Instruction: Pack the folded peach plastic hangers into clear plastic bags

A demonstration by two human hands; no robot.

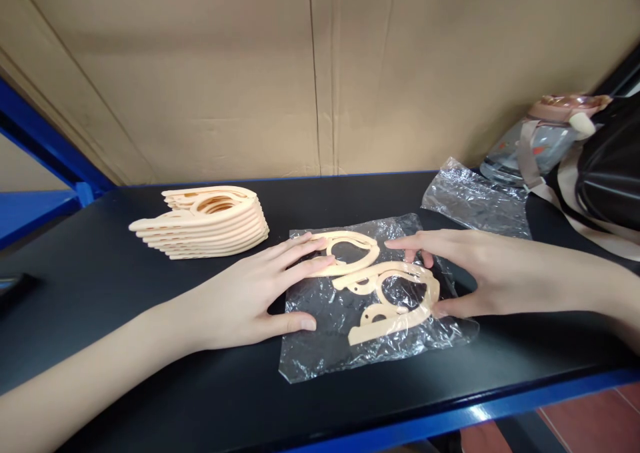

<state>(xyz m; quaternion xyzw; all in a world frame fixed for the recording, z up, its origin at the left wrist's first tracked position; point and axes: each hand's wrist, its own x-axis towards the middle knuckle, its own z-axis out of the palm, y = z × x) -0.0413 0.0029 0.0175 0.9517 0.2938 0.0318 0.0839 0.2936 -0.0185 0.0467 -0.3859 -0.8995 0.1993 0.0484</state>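
Two peach plastic hanger-like pieces (387, 296) lie on a clear plastic bag (320, 346) spread on the black table (150, 373). My left hand (255, 293) lies flat with fingers stretched onto the upper piece (350, 249) and the bag's left edge. My right hand (450, 269) reaches in from the right, fingers spread, its fingertips on the upper piece and its thumb at the lower piece's right end. Neither hand grips anything.
A stack of several matching peach pieces (205, 223) sits at the back left. A second crumpled clear bag (475, 199) lies at the back right, beside a clear bottle with a pink lid (540, 139) and a black bag (610, 166). Cardboard stands behind the table.
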